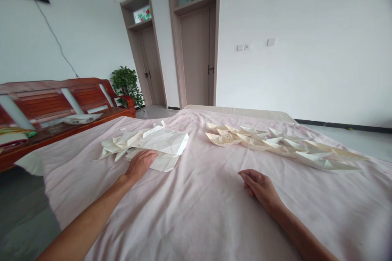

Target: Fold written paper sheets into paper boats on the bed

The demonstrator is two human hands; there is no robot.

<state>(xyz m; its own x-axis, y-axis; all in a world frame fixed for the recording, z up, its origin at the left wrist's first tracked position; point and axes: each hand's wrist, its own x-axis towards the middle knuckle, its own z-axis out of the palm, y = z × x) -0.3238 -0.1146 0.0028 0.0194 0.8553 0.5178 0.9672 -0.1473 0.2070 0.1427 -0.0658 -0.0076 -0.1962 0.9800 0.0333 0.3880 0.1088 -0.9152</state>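
Note:
A pile of creased white paper sheets (165, 140) lies left of the middle on the pink cloth. My left hand (141, 165) rests at the pile's near edge, fingers stretched out over the paper and thumb hidden. Farther right, my right hand (259, 187) is just above the cloth with its fingers curled together, and nothing shows in them. Beyond it stand several folded paper boats (225, 138), cream and white, grouped in rows slanting toward the right.
The pink cloth (196, 212) is wrinkled and covers the table. At the left is a red wooden bench (61, 98) with things on its seat. A green plant (125, 83) stands beside it. Behind are two doors (196, 53) and a white wall (306, 61).

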